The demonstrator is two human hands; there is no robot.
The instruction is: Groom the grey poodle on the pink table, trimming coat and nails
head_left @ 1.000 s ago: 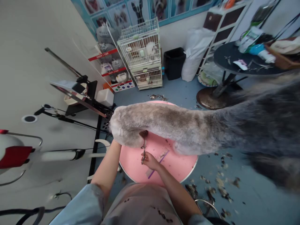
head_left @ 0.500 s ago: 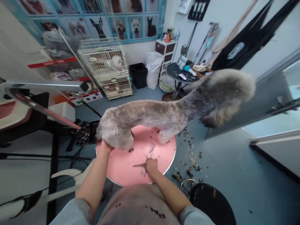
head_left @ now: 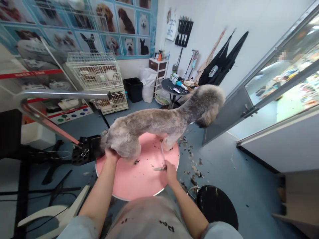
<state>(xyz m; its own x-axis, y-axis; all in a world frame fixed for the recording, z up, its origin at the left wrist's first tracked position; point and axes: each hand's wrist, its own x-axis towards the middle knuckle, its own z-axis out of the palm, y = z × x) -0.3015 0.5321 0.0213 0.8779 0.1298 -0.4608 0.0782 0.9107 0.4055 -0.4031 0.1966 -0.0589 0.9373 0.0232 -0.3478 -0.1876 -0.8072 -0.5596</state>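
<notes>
Scissors (head_left: 159, 169) are being gripped in the R hand (head_left: 170, 171), blades pointing L; a blurred strip, prob. a comb (head_left: 162, 154), is seemingly being held there too. The rear of the dog (head_left: 152, 118) is being touched by the L hand (head_left: 112, 155) (fingers part. hidden, so closed or not can't be told). The dog is being carried on the pink counter (head_left: 134, 182), beyond the R hand, long axis running L–R, its front leg (head_left: 171, 141) being nearer the R hand.

At the left edge of the desk (head_left: 132, 182), the left hand (head_left: 112, 155) is partly hidden by the dog (head_left: 149, 120), whose body covers the far edge. Near the right edge, the comb (head_left: 162, 152) blurs and the right hand (head_left: 170, 171) partly hides the scissors (head_left: 159, 169).
</notes>
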